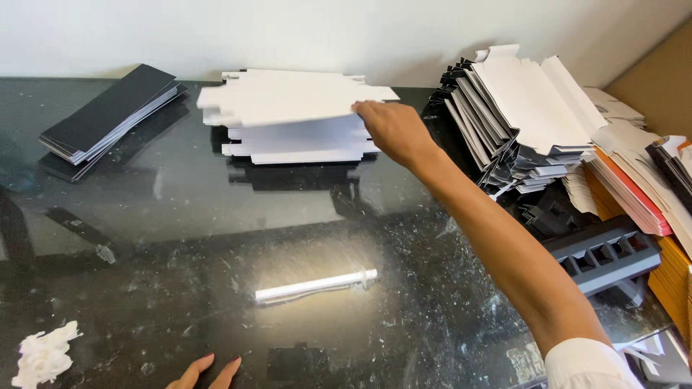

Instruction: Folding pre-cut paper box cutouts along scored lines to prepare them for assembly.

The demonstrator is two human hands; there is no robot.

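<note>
Head view: My right hand (393,130) reaches to the upper centre of the frame, fingers pinched on the edge of the top white sheet (288,97), lifting it off the white stack (295,140). My left hand (205,374) rests at the bottom edge on the dark table (144,216), fingers slightly apart, holding nothing. A black stack (108,112) lies upper left; folded cartons (519,115) pile upper right.

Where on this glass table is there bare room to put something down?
Bare glass table lies between the white sheet stack, black card pile and crumpled tissue. Crowded on the right, around the folded box stack.
</note>
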